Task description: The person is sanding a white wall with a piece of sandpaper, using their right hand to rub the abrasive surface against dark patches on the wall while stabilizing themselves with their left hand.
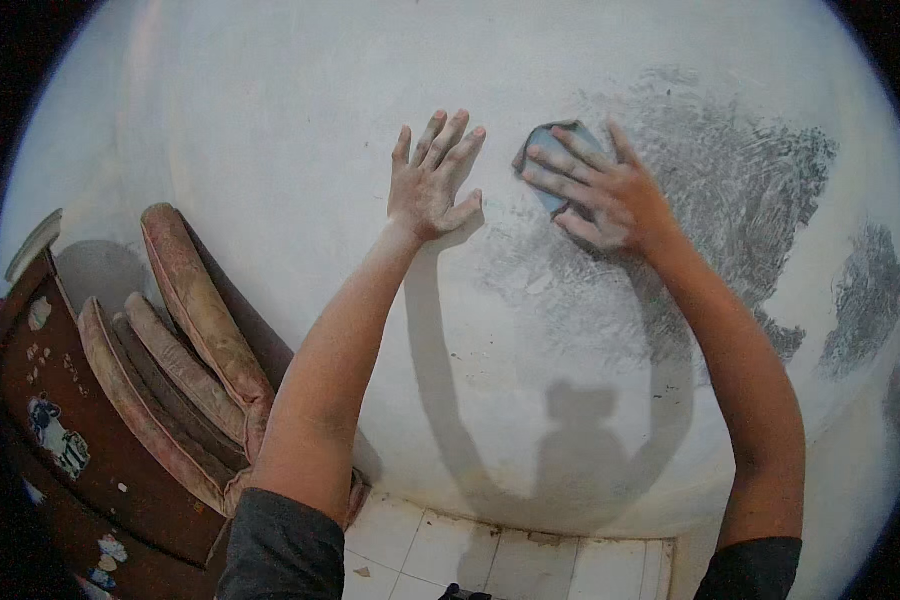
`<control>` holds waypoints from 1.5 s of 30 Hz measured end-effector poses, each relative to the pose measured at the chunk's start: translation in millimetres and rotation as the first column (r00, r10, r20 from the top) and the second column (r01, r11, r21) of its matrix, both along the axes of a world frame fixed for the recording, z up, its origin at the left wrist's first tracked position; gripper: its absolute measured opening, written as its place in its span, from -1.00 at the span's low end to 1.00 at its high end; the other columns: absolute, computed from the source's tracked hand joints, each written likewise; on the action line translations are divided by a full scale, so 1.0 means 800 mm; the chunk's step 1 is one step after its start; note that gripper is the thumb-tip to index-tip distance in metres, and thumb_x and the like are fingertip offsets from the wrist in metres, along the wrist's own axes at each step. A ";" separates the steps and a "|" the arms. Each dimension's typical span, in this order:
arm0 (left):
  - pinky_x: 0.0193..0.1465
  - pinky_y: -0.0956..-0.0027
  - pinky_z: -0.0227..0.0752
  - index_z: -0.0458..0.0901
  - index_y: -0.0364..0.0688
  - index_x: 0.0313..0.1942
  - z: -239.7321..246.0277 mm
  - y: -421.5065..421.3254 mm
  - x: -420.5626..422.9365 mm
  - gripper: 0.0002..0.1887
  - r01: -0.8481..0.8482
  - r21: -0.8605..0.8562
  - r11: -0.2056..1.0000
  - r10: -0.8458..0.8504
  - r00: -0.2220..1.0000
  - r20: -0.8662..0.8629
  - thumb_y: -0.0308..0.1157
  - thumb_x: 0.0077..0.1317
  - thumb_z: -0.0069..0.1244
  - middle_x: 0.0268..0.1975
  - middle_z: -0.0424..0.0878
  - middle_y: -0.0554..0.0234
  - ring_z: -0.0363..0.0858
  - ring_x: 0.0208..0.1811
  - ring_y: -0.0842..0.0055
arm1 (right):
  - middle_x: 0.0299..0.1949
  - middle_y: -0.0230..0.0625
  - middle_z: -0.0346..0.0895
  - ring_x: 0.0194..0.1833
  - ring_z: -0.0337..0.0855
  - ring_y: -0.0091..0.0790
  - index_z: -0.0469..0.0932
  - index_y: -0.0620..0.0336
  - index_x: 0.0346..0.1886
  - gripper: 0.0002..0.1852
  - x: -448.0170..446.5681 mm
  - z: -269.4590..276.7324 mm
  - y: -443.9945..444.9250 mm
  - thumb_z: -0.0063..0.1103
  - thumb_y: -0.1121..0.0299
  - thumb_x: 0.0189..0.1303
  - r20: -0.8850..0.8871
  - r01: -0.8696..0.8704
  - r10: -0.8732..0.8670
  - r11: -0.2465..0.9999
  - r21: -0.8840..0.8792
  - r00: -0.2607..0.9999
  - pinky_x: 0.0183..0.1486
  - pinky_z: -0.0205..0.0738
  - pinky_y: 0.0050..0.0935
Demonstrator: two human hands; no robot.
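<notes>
My right hand (600, 195) lies spread over a blue-grey folded sheet, apparently sandpaper (546, 142), and holds it flat against the white wall (285, 112). The sheet's darker edges curl out around the fingertips. Beneath and to the right of that hand spreads a rough, dark grey patch (727, 195) with streaky white marks. To its left, my left hand (435, 176) rests palm-down on the wall, fingers apart, holding nothing. Pale dust coats the fingers of both hands.
At the left stand several worn, pinkish cushions (202, 307) beside a brown wooden cabinet (52, 360) with torn stickers. White floor tiles (450, 544) meet the wall's foot below. A smaller grey patch (870, 300) marks the wall at far right. My shadow falls across the wall.
</notes>
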State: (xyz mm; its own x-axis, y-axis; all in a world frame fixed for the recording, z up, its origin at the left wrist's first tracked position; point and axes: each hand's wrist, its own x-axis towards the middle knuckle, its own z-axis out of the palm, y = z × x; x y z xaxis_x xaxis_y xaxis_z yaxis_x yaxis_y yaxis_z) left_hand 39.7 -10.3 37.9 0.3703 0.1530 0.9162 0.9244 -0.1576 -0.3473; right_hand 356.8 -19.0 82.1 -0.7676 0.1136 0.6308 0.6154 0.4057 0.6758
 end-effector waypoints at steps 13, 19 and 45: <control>0.83 0.04 -0.56 0.02 0.55 0.63 -0.001 0.002 -0.003 -0.09 -0.077 -0.001 0.997 0.077 0.997 0.016 0.09 0.28 0.04 0.74 -0.10 0.73 -0.22 0.75 0.65 | 0.72 -0.69 0.09 0.72 0.01 -0.36 0.19 -0.62 0.66 -0.26 0.042 0.040 -0.020 0.07 -0.23 0.42 -0.305 0.230 -0.163 0.953 0.198 0.938 0.70 -0.36 0.35; 0.83 0.04 -0.58 0.01 0.51 0.64 -0.002 0.005 0.000 -0.01 -0.050 -0.004 0.999 0.050 0.998 0.034 0.00 0.17 0.06 0.75 -0.11 0.67 -0.23 0.76 0.60 | 0.68 -0.58 0.21 0.68 0.13 -0.28 0.36 -0.50 0.59 -0.30 0.034 -0.008 -0.012 0.17 -0.12 0.36 -0.052 -0.042 0.042 0.999 0.003 0.998 0.60 -0.28 0.54; 0.83 0.08 -0.61 -0.05 0.55 0.63 0.002 -0.013 0.010 -0.04 -0.188 -0.202 0.961 0.197 0.980 0.023 0.11 0.26 0.07 0.74 -0.16 0.72 -0.28 0.76 0.64 | 0.76 -0.52 0.00 0.74 -0.07 -0.09 0.17 -0.51 0.69 -0.14 0.075 0.025 0.006 0.17 -0.25 0.32 -0.729 0.346 -0.120 0.923 0.167 0.674 0.66 -0.41 0.40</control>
State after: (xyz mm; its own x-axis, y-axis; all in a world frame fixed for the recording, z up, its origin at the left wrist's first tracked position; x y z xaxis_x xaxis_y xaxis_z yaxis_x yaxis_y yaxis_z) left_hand 48.1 -20.8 39.5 0.2779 0.3974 0.8745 0.9571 -0.0367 -0.2874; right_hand 416.8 -14.3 102.0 -0.0657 -0.0328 0.9973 0.9962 0.0544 0.0675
